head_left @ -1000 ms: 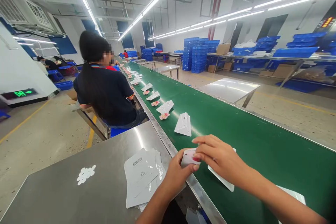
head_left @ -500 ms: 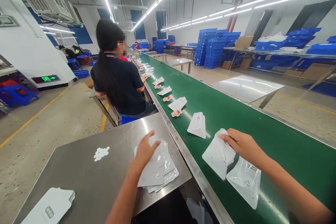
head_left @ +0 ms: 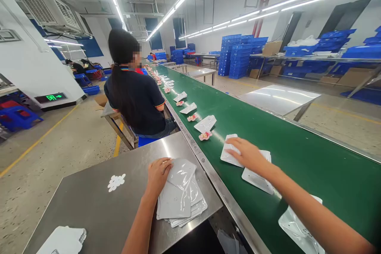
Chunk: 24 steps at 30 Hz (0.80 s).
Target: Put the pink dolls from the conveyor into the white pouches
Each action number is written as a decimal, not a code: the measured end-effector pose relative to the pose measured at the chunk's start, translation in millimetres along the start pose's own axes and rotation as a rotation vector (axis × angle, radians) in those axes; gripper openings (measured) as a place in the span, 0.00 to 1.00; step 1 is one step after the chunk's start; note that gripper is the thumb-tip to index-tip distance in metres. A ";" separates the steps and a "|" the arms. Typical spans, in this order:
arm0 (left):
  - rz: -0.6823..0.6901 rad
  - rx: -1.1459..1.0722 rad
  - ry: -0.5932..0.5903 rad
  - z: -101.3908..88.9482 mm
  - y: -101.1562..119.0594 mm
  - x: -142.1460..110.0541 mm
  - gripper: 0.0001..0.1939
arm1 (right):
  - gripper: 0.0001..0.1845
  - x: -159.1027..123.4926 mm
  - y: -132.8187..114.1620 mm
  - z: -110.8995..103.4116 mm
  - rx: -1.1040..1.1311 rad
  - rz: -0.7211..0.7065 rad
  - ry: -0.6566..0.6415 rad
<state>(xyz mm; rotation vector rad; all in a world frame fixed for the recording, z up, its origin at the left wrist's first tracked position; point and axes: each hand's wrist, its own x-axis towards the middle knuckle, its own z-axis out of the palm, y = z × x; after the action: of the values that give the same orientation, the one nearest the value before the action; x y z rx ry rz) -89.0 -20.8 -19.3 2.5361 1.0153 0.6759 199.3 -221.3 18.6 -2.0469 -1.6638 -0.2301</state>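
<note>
On the metal table, my left hand (head_left: 160, 175) pinches the edge of the top white plastic pouch (head_left: 182, 171) on a pile of pouches (head_left: 175, 204). My right hand (head_left: 245, 154) reaches over the green conveyor belt (head_left: 268, 127). Its fingers and thumb are spread over a white pouch (head_left: 231, 151) lying there; the fingertips seem to touch it. A second pouch (head_left: 258, 179) lies partly under my right wrist, and a third pouch (head_left: 299, 226) is partly hidden by the forearm. Farther up the belt, a small pink figure (head_left: 205, 135) sits beside another pouch (head_left: 205, 123).
White round stickers or discs (head_left: 116, 182) and a stack of white cards (head_left: 64, 240) lie on the metal table (head_left: 98, 210). A seated person (head_left: 135, 95) is beside the belt ahead. Side tables (head_left: 279, 97) and stacked blue crates (head_left: 239, 59) stand to the right.
My right hand has let go of the pouch it was lifting and moved forward to the one beyond. The belt items have shifted nearer. My left hand has closed on the top pouch.
</note>
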 end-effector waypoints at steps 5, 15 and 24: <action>0.138 -0.283 -0.170 -26.9 47.6 -9.7 0.12 | 0.14 20.0 -92.0 19.7 0.327 -0.324 -0.074; -0.478 -1.510 -0.254 21.0 56.8 -10.5 0.29 | 0.18 47.9 -76.2 65.5 0.748 0.224 -0.098; -0.439 -1.352 -0.158 47.0 85.7 -10.0 0.19 | 0.15 73.9 13.3 72.5 0.601 0.629 -0.101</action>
<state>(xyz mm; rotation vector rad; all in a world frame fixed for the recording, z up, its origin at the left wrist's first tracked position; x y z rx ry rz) -22.5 -93.1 -22.3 1.1279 0.6321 0.6612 217.6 -124.6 -16.4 -1.9850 -0.8960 0.5278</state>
